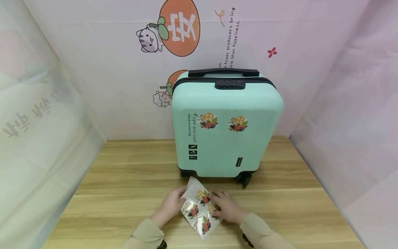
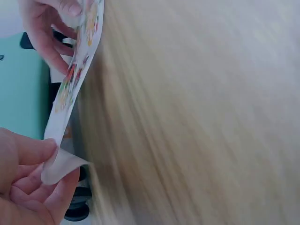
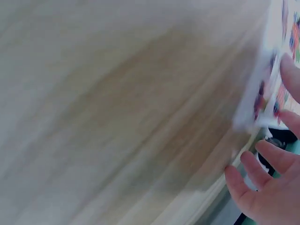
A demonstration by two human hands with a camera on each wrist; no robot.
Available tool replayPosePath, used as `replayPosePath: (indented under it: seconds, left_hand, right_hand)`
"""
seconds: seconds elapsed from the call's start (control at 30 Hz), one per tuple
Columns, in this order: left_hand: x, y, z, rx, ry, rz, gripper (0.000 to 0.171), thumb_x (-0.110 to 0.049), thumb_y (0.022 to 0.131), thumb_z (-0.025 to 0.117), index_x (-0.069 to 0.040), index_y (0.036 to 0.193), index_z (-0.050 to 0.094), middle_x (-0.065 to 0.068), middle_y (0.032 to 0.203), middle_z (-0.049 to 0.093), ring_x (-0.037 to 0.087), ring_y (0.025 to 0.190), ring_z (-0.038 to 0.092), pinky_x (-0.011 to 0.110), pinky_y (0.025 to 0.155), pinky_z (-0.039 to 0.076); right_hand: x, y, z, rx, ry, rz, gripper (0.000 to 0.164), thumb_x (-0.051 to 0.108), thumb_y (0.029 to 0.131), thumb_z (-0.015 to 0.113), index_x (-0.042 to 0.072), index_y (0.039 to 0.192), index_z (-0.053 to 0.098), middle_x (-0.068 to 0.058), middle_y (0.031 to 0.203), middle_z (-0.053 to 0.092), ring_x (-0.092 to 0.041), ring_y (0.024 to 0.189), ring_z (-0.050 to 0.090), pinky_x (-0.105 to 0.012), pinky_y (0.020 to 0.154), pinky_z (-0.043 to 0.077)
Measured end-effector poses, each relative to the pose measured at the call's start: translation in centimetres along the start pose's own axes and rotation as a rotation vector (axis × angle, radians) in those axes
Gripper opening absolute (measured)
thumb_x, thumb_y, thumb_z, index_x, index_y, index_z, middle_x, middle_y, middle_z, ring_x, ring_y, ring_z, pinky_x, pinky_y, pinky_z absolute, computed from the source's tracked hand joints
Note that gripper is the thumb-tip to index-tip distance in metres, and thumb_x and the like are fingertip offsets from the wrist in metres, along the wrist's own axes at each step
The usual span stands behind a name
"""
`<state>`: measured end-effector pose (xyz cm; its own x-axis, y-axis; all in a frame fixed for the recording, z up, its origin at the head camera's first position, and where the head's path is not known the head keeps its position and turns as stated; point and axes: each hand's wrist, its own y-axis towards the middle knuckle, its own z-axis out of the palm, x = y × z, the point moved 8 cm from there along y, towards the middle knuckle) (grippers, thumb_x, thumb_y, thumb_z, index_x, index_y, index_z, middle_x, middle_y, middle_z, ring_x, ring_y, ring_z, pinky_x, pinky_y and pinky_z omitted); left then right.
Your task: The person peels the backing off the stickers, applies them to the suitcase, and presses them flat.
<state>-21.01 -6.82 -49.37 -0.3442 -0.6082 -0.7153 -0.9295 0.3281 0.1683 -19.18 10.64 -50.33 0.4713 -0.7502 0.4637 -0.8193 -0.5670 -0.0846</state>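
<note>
My left hand (image 1: 172, 205) pinches the left edge of a sticker sheet (image 1: 196, 186) between thumb and fingers. In the left wrist view the held corner of the sheet (image 2: 58, 129) curls back over the fingers. Several round fruit-print stickers (image 1: 191, 210) show on its white face, and the sheet is tilted above the table. My right hand (image 1: 229, 207) is at the right side of the sheet, thumb and forefinger over a partly hidden sticker (image 1: 211, 208). Its other fingers (image 3: 255, 171) are spread apart in the right wrist view.
A mint-green suitcase (image 1: 217, 148) stands upright behind the hands, with two matching fruit stickers (image 1: 238, 123) on its front and a black handle (image 1: 224, 72) on top. Beneath is a wood-grain table (image 1: 130, 173). Printed white cloth (image 1: 109, 69) hangs behind and at both sides.
</note>
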Motion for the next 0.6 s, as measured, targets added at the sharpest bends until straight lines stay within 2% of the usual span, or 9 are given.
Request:
replayPosePath:
  seconds: [0.07, 0.17, 0.23, 0.3, 0.47, 0.6]
  left_hand:
    - [-0.3, 0.0, -0.4, -0.025, -0.036, 0.004, 0.042, 0.01, 0.08, 0.06, 0.012, 0.122, 0.054, 0.025, 0.112, 0.064, 0.033, 0.096, 0.065, 0.039, 0.081, 0.055]
    - [-0.8, -0.2, -1.1, -0.071, -0.056, 0.004, 0.041, 0.01, 0.082, 0.059, 0.01, 0.122, 0.055, 0.023, 0.113, 0.064, 0.032, 0.097, 0.065, 0.037, 0.082, 0.056]
    - [-1.2, -0.2, -1.6, -0.103, -0.057, 0.014, 0.039, 0.01, 0.082, 0.059, 0.008, 0.121, 0.057, 0.021, 0.113, 0.065, 0.031, 0.097, 0.065, 0.036, 0.082, 0.056]
    - [-1.6, -0.2, -2.1, -0.126, -0.047, 0.027, 0.037, 0.01, 0.083, 0.059, 0.007, 0.12, 0.058, 0.02, 0.113, 0.065, 0.031, 0.098, 0.065, 0.037, 0.082, 0.055]
    - [-2.4, -0.1, -3.0, -0.168, 0.003, 0.06, 0.034, 0.008, 0.083, 0.061, 0.005, 0.117, 0.061, 0.019, 0.112, 0.066, 0.032, 0.099, 0.065, 0.041, 0.084, 0.054]
    - [-2.9, 0.0, -3.7, -0.208, 0.051, 0.092, 0.033, 0.007, 0.082, 0.064, 0.001, 0.115, 0.064, 0.016, 0.109, 0.068, 0.03, 0.098, 0.066, 0.042, 0.085, 0.054]
  right_hand:
    - [0.0, 0.3, -0.5, -0.029, 0.128, 0.017, 0.061, 0.026, 0.085, 0.07, 0.005, 0.137, 0.047, -0.022, 0.135, 0.049, -0.043, 0.12, 0.049, -0.057, 0.096, 0.043]
    - [0.1, 0.7, -1.0, -0.079, 0.325, 0.064, 0.058, 0.023, 0.088, 0.067, 0.006, 0.138, 0.044, -0.014, 0.122, 0.058, -0.029, 0.104, 0.06, -0.041, 0.083, 0.053]
    - [0.1, 1.0, -1.3, -0.119, 0.431, 0.093, 0.053, 0.02, 0.089, 0.065, 0.006, 0.137, 0.045, -0.009, 0.111, 0.062, -0.019, 0.091, 0.062, -0.031, 0.072, 0.053]
    - [0.2, 1.2, -1.8, -0.173, 0.484, 0.114, 0.047, 0.018, 0.09, 0.065, 0.005, 0.132, 0.049, -0.005, 0.1, 0.062, -0.013, 0.082, 0.059, -0.025, 0.066, 0.05]
    - [0.5, 1.4, -3.3, -0.286, 0.595, 0.124, 0.031, 0.009, 0.088, 0.066, 0.001, 0.116, 0.059, -0.005, 0.085, 0.063, -0.008, 0.073, 0.057, -0.021, 0.064, 0.05]
    - [0.6, 1.5, -4.1, -0.319, 0.696, 0.114, 0.024, 0.005, 0.088, 0.064, -0.004, 0.109, 0.06, -0.011, 0.084, 0.065, -0.011, 0.07, 0.059, -0.023, 0.062, 0.051]
